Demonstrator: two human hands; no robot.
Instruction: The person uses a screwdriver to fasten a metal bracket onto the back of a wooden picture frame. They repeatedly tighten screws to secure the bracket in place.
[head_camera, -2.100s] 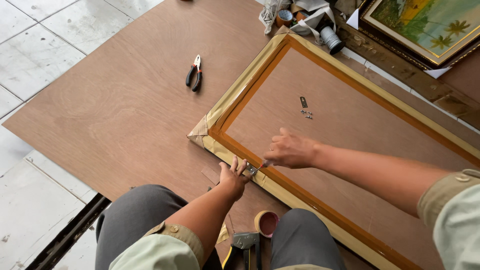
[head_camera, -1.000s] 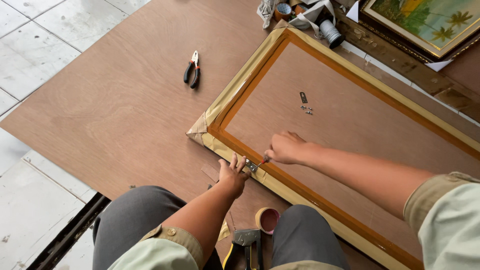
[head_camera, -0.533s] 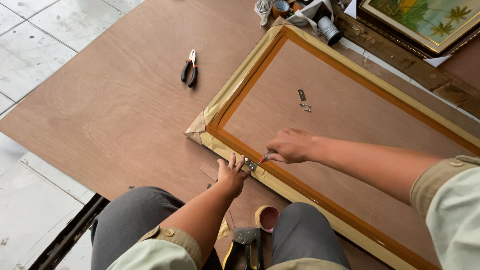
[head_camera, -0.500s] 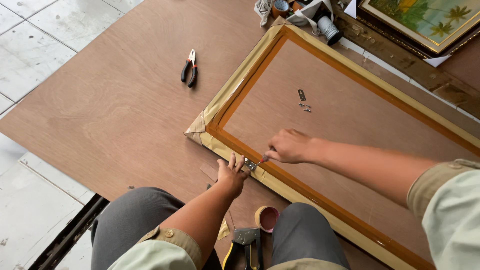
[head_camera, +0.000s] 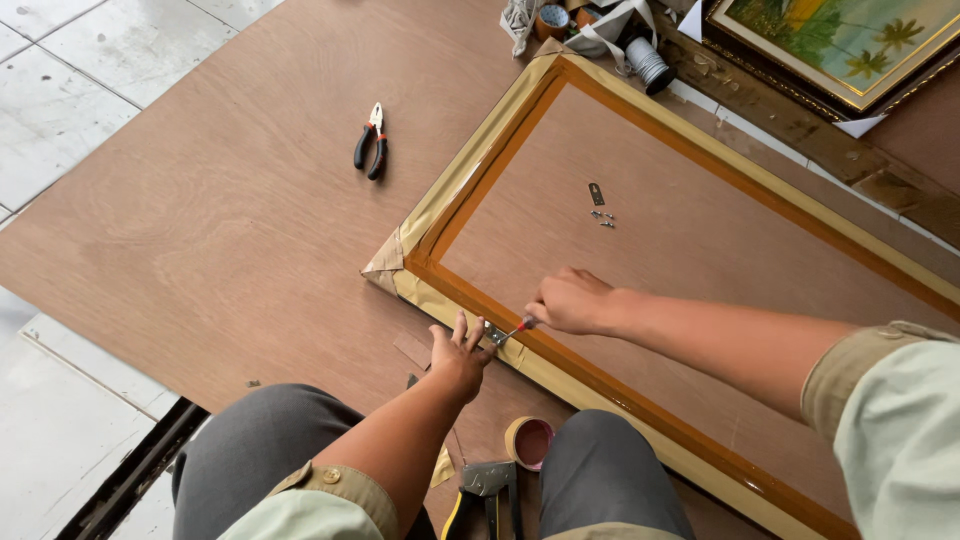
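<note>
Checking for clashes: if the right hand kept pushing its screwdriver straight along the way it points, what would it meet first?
Probably the small metal bracket on the gold frame rail, then the left hand fingers steadying it; the right hand points that way, though depth is unclear.

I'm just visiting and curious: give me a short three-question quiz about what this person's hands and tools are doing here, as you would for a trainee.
1. True or false: the right hand holds a small screwdriver whose tip points at a metal fitting on the picture frame.
2. Where do the pliers lie? A) on the frame's backing board B) on the brown board left of the frame C) in the left hand
3. Fill in: the left hand rests at the frame's near edge, beside the metal ____.

Key: 1 true; 2 B; 3 fitting.
</note>
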